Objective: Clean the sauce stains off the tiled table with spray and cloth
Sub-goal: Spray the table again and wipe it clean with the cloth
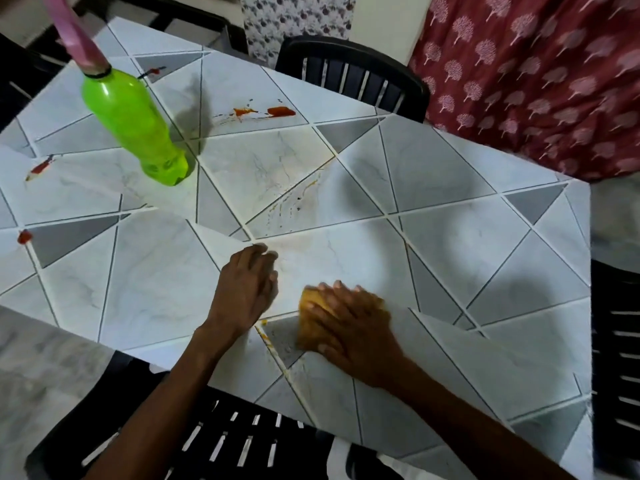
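Several red sauce stains [280, 111] are still lying on the tiled table [450, 244], so the person seems to be only partly through the job. The right hand [349, 327] is pressing a yellow cloth [308, 329] flat on the tiles, with fingers spread over it. The left hand [247, 289] is resting on the table just beside it and is holding nothing. Ahead of both hands, thin orange streaks [298, 199] are showing. The thickest red patch is lying farther ahead. More red spots [38, 168] are sitting far to the left of the left hand. The green spray bottle [135, 126] is standing well beyond the left hand, and no hand is touching it.
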`<state>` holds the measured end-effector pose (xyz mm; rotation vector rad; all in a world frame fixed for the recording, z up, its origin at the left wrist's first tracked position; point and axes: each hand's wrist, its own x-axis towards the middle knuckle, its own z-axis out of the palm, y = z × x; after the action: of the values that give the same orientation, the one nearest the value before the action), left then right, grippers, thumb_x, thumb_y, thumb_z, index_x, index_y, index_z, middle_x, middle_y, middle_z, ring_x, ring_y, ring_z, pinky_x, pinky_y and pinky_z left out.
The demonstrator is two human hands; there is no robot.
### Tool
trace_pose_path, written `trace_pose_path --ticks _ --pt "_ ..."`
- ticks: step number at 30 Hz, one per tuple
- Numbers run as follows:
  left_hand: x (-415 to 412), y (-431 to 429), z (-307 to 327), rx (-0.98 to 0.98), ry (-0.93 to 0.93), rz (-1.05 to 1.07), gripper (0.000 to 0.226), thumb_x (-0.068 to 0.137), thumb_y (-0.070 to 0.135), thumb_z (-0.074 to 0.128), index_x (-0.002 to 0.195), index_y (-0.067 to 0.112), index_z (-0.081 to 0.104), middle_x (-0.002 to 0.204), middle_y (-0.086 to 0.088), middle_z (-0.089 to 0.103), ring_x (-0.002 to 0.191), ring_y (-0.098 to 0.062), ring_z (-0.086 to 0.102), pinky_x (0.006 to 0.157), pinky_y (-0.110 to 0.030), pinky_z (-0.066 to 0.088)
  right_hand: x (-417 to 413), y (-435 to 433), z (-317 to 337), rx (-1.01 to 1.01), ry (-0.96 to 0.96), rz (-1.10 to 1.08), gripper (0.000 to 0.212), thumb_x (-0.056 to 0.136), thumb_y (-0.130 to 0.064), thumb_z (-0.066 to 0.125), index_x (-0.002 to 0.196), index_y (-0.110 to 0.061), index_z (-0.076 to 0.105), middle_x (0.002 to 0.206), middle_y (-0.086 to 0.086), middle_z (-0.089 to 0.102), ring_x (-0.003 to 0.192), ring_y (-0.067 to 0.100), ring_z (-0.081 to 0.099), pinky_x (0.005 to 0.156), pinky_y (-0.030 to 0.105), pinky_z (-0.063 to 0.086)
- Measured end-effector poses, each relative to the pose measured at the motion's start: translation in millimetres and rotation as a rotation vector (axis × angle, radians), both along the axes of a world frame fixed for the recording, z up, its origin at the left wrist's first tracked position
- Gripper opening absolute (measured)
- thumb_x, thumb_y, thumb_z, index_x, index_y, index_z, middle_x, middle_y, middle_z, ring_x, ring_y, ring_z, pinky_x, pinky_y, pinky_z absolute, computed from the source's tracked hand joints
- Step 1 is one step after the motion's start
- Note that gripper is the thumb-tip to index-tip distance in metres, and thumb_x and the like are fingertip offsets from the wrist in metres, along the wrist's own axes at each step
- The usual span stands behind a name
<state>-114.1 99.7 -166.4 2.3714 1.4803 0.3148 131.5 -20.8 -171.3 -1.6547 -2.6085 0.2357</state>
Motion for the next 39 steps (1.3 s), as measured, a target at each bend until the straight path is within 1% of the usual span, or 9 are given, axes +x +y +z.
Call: trace_pose_path --ticks 2,5,9,14,17,21,25,31,39 --pt "-2 6 -1 -0.010 0.018 -0.019 0.040 0.097 0.036 0.040 0.127 0.017 0.059 0.131 -0.006 0.056 0.119 -0.030 0.054 0.090 -0.044 0.048 48 -1 -5 0.005 -0.032 -0.033 0.066 0.099 -0.061 0.042 0.157 -0.031 0.034 0.168 0.002 0.021 0.156 0.028 0.016 0.121 0.056 0.022" --pt "-4 8 0 -0.012 -0.007 -0.011 0.036 0.097 0.034 0.044 0.124 0.015 0.060 0.129 -0.007 0.056 0.118 -0.032 0.054 0.090 -0.044 0.048 91 55 -14 0.046 -0.113 -0.371 0.068 0.101 -0.060 0.028 0.159 -0.023 0.031 0.167 0.008 0.026 0.154 0.035 0.023 0.117 0.060 0.027" --pt "-7 4 8 0.012 -0.029 0.046 0.038 0.096 0.032 0.046 0.124 0.011 0.062 0.128 -0.012 0.058 0.115 -0.034 0.056 0.091 -0.043 0.049 23 145 -9 0.062 -0.092 -0.798 0.074 0.099 -0.059 0.028 0.157 -0.013 0.032 0.158 0.023 0.037 0.138 0.051 0.042 0.111 0.065 0.036" --pt "-23 0 17 0.021 -0.043 0.109 0.045 0.092 0.034 0.042 0.122 0.008 0.063 0.126 -0.015 0.059 0.106 -0.039 0.057 0.083 -0.043 0.051 -71 63 -3 0.011 0.032 -0.211 0.066 0.100 -0.051 0.037 0.159 -0.025 0.028 0.170 0.009 0.011 0.157 0.032 0.010 0.121 0.058 0.020" --pt "-35 1 12 -0.005 -0.015 0.147 0.045 0.093 0.035 0.042 0.123 0.010 0.063 0.128 -0.013 0.058 0.108 -0.038 0.056 0.086 -0.043 0.050 -37 -4 1 -0.017 0.014 -0.017 0.064 0.102 -0.058 0.038 0.159 -0.030 0.030 0.170 0.002 0.014 0.157 0.026 0.012 0.122 0.055 0.021" --pt "-44 -10 12 -0.019 -0.016 0.173 0.048 0.091 0.037 0.042 0.123 0.009 0.063 0.128 -0.013 0.059 0.109 -0.039 0.056 0.085 -0.044 0.051 36 0 -7 0.039 -0.046 -0.221 0.061 0.101 -0.056 0.038 0.155 -0.030 0.038 0.167 0.004 0.026 0.153 0.031 0.026 0.116 0.059 0.030" --pt "-59 -36 13 -0.047 -0.052 0.206 0.046 0.091 0.038 0.044 0.124 0.011 0.062 0.130 -0.011 0.057 0.113 -0.036 0.054 0.089 -0.044 0.049 -22 73 -10 0.009 -0.061 -0.556 0.075 0.096 -0.051 0.042 0.160 -0.018 0.022 0.165 0.015 0.028 0.147 0.044 0.032 0.120 0.062 0.023" --pt "-70 -63 8 -0.033 -0.026 0.239 0.047 0.087 0.029 0.046 0.127 0.011 0.061 0.135 -0.011 0.054 0.112 -0.037 0.055 0.090 -0.043 0.049 -96 27 -4 -0.042 -0.013 -0.129 0.068 0.100 -0.053 0.035 0.161 -0.026 0.021 0.171 0.006 0.005 0.158 0.030 0.005 0.124 0.056 0.014" --pt "-68 -70 6 -0.017 -0.031 0.300 0.038 0.090 0.029 0.056 0.124 0.013 0.064 0.133 -0.007 0.057 0.107 -0.033 0.057 0.088 -0.040 0.048 16 -96 2 -0.073 -0.041 -0.085 0.067 0.099 -0.057 0.042 0.156 -0.024 0.037 0.168 0.006 0.022 0.156 0.031 0.018 0.115 0.059 0.031"
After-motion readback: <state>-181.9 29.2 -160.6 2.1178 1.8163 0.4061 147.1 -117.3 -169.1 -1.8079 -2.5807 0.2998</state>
